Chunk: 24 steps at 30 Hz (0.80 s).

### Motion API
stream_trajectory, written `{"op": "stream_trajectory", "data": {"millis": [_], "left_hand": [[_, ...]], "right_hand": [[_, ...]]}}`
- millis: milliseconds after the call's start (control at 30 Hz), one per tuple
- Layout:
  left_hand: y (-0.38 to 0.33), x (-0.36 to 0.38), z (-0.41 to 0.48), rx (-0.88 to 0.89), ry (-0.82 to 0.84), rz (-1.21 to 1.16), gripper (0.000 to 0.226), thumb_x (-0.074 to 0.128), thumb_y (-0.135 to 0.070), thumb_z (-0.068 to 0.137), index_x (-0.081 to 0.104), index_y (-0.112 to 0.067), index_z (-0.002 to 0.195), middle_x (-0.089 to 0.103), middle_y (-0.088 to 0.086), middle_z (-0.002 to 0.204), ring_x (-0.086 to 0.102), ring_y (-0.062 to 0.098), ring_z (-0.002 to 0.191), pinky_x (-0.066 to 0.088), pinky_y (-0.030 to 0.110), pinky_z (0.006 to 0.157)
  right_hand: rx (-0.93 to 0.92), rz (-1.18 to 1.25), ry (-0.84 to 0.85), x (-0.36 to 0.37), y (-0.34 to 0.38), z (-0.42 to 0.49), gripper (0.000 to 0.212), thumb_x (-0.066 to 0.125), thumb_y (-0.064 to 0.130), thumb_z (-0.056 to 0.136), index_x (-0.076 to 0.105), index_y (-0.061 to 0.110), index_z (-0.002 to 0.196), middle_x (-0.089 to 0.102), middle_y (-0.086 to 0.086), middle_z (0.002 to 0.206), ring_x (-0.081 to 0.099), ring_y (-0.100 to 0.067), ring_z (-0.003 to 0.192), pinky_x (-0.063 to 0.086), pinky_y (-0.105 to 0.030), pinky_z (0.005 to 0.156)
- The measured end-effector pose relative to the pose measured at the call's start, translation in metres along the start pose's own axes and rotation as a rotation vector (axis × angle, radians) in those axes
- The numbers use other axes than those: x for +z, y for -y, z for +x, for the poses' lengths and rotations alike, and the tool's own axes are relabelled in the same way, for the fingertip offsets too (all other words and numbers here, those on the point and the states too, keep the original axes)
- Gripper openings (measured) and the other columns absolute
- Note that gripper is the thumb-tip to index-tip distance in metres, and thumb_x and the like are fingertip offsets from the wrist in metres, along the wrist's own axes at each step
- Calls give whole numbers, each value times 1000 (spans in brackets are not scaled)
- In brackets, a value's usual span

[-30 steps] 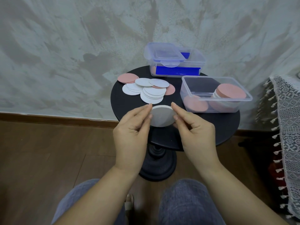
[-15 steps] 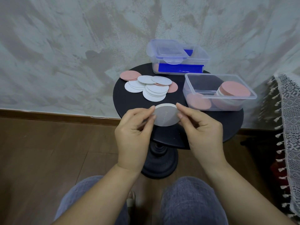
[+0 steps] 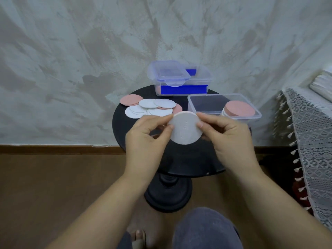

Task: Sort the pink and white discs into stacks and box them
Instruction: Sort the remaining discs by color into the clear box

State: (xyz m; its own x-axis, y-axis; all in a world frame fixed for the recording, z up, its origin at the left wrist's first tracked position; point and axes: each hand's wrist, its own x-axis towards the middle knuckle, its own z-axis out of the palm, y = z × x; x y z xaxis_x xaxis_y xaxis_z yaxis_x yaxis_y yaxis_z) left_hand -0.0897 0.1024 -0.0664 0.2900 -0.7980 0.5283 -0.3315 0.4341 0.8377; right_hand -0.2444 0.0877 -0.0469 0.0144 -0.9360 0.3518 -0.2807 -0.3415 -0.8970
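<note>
Over bench [image 3: 179, 159], pinching white stack [image 3: 185, 131] with left fingers [image 3: 159, 121] and right fingers [image 3: 203, 124]; square edges, lower into box [image 3: 224, 95] at two o'clock.

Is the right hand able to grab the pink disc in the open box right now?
Probably not yet: the right hand pinches the white stack. The pink disc lies uncovered in the box nearby.

Black round table [image 3: 179, 159] against mottled wall [image 3: 89, 51]; lace cloth [image 3: 312, 141] at right
</note>
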Motion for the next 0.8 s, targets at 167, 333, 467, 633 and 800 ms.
{"op": "stream_trajectory", "data": {"millis": [167,333,467,633,800], "left_hand": [[-9,26,37,6,189,81,15,64,-19,84,71,-23,97,67,-12,97,58,-3,93,45,8,81],[16,49,50,271,427,356,17,71,-21,80,73,-16,95,65,-2,98,56,7,93,34,4,81],[25,56,54,417,421,383,19,67,-27,78,74,-11,86,67,3,89,55,8,86,39,13,76],[29,57,55,490,410,344,26,57,-30,80,74,-11,83,68,2,83,53,7,81,39,9,77],[33,57,55,505,372,326,22,60,-27,80,74,-10,82,68,1,85,55,6,83,41,10,78]], "right_hand": [[163,97,-24,-56,18,43,25,61,2,85,66,22,99,70,16,73,66,0,65,56,-16,60],[265,-14,23,-96,14,86,23,59,0,86,66,12,105,69,-1,85,66,-4,59,54,-15,55],[304,-203,171,-98,10,117,21,63,1,84,68,7,104,69,-5,88,65,-13,70,57,-19,58],[256,-462,445,-71,13,150,17,67,5,81,72,17,91,71,-3,90,68,-15,78,57,-20,61],[284,-586,629,-44,-5,164,11,68,5,81,70,15,84,72,-10,88,71,-25,82,59,-33,76]]}}
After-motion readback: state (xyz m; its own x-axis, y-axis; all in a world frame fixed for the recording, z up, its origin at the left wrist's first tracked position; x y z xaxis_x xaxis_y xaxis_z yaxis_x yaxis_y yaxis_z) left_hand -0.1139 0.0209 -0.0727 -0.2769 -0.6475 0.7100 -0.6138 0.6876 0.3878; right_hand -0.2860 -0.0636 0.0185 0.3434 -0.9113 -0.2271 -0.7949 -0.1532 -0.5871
